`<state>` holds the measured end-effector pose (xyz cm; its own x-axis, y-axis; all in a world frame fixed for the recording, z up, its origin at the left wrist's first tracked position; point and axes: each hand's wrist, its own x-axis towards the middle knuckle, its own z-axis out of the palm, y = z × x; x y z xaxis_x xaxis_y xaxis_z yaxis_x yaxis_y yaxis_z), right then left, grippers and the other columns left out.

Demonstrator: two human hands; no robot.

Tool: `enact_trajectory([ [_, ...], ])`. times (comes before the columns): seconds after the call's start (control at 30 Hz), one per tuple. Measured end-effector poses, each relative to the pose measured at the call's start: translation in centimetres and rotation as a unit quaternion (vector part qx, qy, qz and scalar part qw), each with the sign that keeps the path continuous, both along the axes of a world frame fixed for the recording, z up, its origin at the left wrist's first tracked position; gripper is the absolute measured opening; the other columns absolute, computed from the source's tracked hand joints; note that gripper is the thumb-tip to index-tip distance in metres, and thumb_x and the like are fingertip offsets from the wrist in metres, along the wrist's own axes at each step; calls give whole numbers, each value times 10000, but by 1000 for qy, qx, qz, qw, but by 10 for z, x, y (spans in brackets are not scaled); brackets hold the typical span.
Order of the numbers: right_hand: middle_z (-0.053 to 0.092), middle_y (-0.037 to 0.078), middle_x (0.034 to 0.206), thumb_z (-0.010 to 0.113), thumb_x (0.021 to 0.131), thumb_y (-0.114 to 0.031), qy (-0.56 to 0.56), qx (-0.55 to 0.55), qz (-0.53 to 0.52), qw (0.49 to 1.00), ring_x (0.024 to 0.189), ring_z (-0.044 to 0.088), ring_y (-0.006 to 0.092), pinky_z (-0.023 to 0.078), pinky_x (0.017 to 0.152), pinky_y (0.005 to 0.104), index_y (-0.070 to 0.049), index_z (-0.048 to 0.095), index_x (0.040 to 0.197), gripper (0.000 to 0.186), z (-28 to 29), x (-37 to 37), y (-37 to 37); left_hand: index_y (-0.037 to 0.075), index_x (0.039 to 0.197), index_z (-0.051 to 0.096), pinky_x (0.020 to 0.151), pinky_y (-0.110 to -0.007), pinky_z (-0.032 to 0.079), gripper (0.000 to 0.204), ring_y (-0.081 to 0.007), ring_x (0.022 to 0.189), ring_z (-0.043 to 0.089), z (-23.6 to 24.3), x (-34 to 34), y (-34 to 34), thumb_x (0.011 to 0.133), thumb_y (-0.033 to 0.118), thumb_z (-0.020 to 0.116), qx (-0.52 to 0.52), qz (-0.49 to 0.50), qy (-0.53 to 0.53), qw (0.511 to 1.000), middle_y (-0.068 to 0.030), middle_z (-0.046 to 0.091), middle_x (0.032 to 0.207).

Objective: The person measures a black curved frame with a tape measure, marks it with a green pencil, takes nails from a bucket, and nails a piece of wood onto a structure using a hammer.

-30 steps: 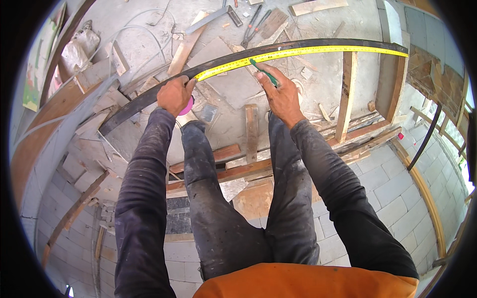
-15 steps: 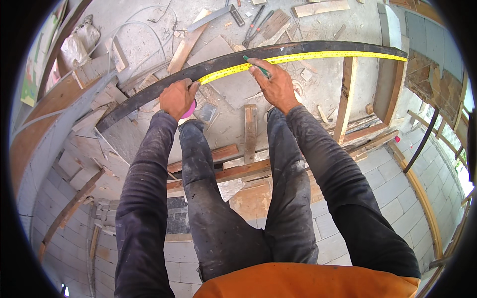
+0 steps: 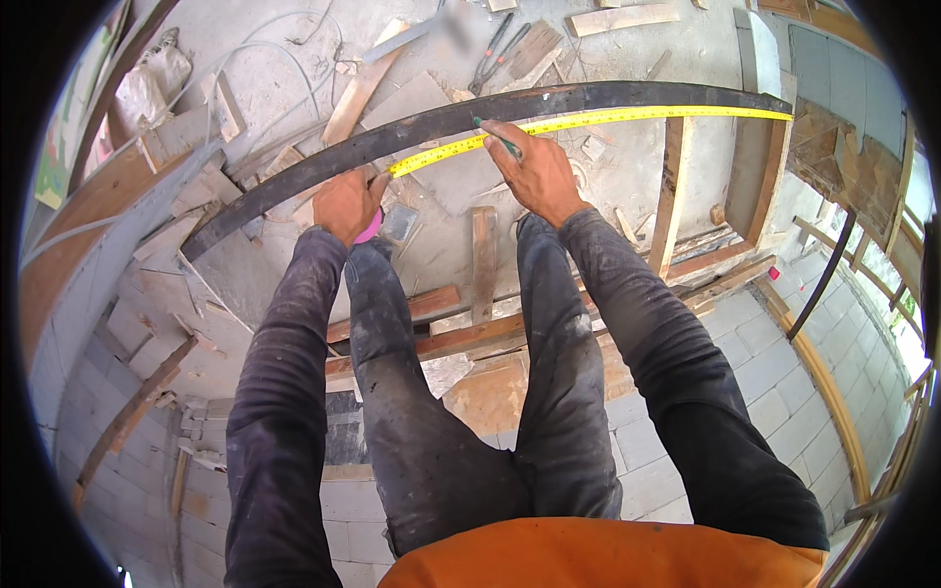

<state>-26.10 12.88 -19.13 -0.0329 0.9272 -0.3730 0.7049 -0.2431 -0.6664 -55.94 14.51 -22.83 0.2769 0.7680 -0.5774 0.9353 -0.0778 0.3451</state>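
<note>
A long dark wooden board (image 3: 421,127) lies crosswise ahead of me, its line bent by the lens. Along its near edge runs the yellow blade of a tape measure (image 3: 627,118), reaching the board's right end. My left hand (image 3: 343,204) is closed round the tape measure, whose pink case (image 3: 371,227) shows below the fingers. In my right hand (image 3: 542,178) a green pencil or marker (image 3: 512,149) is gripped, its tip over the board's near part. The right fingers are beside the blade; whether they press on it I cannot tell.
Pliers (image 3: 498,54) with red-and-black handles lie beyond the board, among wood offcuts (image 3: 622,20) and a loose cable (image 3: 279,49). A short wood block (image 3: 483,265) sits between my legs. An upright timber (image 3: 671,196) meets the board's right part. Grey block walls (image 3: 755,363) stand around.
The view has shifted slightly, so the scene sits a little further left. The blade between my hands now lies a bit further from the board's edge. Both hands keep their grips.
</note>
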Motion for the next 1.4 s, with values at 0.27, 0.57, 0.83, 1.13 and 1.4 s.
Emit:
enact_trajectory([
  [0.27,715,235,865,574,1014,-340,15,16,-11,1000,840,689,422,534,774,484,-91,706,1194,334,-2,-6,6,63,941,726,743,-508,514,380,-425,817,681,0,-2,-9,977,421,600,-16,-12,0,1000,-227,699,850],
  [0.57,697,140,823,491,1053,-494,91,-137,-388,907,674,665,263,549,686,381,19,677,1117,549,8,71,-57,20,952,709,735,-484,505,384,-416,790,662,37,-18,-11,984,387,601,-129,2,-135,982,-244,684,840],
  [0.83,309,-82,618,586,1057,-340,394,-123,-578,704,480,258,43,249,419,218,-120,547,1015,227,37,185,-59,31,916,703,716,-502,501,405,-436,780,650,107,-22,-33,976,415,589,-153,-31,-240,958,-222,676,812],
  [1.13,371,-50,680,653,987,-203,372,-69,-613,694,455,287,55,278,396,212,-78,575,1008,149,72,228,-58,71,1031,708,752,-519,500,351,-431,829,658,135,10,-58,987,389,565,-69,-8,-267,961,-213,689,845],
  [1.4,718,164,1138,458,1097,-391,259,-50,-508,820,536,361,40,341,452,200,1,504,1401,498,136,169,-53,46,921,687,645,-477,486,271,-409,721,645,191,-115,-66,938,313,646,-158,1,-158,975,-188,673,764],
])
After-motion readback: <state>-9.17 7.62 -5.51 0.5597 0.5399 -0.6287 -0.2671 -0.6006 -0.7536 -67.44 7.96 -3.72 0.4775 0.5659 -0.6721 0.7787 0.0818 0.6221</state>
